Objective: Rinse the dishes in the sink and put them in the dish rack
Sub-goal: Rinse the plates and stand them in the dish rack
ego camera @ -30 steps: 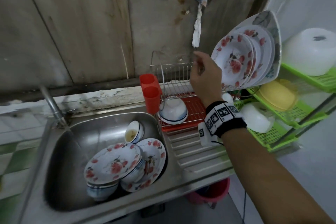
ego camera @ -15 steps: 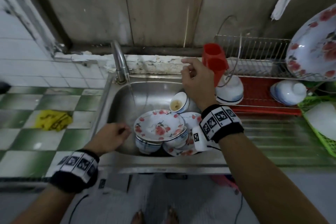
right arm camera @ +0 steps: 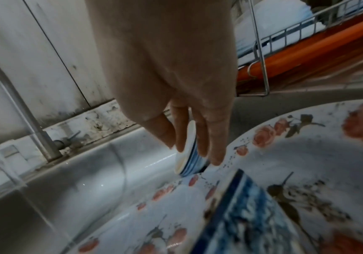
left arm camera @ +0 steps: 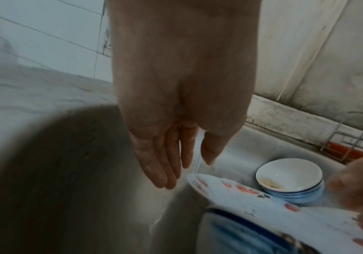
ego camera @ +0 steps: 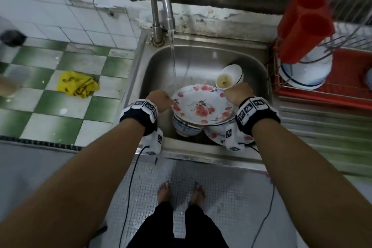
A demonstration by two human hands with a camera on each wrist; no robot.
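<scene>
A flowered plate (ego camera: 198,104) sits on top of the pile of dishes in the sink (ego camera: 201,54), resting tilted on a blue-patterned bowl (ego camera: 186,127), with a second flowered plate (ego camera: 218,137) underneath. Behind the pile, a small white bowl (ego camera: 228,76) with brownish residue inside leans against the back of the basin.

A second ago your right hand (ego camera: 237,92) was up at the dish rack (ego camera: 322,86), beside the plates already standing there. It has now come back down to the sink, and your left hand (ego camera: 160,100) has come in from the other side. The two hands bracket the top plate, one at each edge.

Your left fingers (left arm camera: 165,161) are straight and slightly apart, hanging just beside the plate's left rim and holding nothing. Your right fingers (right arm camera: 198,137) are also extended and loose, hanging in front of the small bowl's rim; whether they touch it cannot be told, and nothing is gripped.

Water runs from the tap (ego camera: 161,6) in a thin stream that falls just behind the top plate's left rim.

This suggests one dish has been racked and the next round is starting, most likely with the top plate. An upturned bowl (ego camera: 306,72) and a red cutlery holder (ego camera: 302,22) are in the rack at your right. Several dishes remain in the sink.
</scene>
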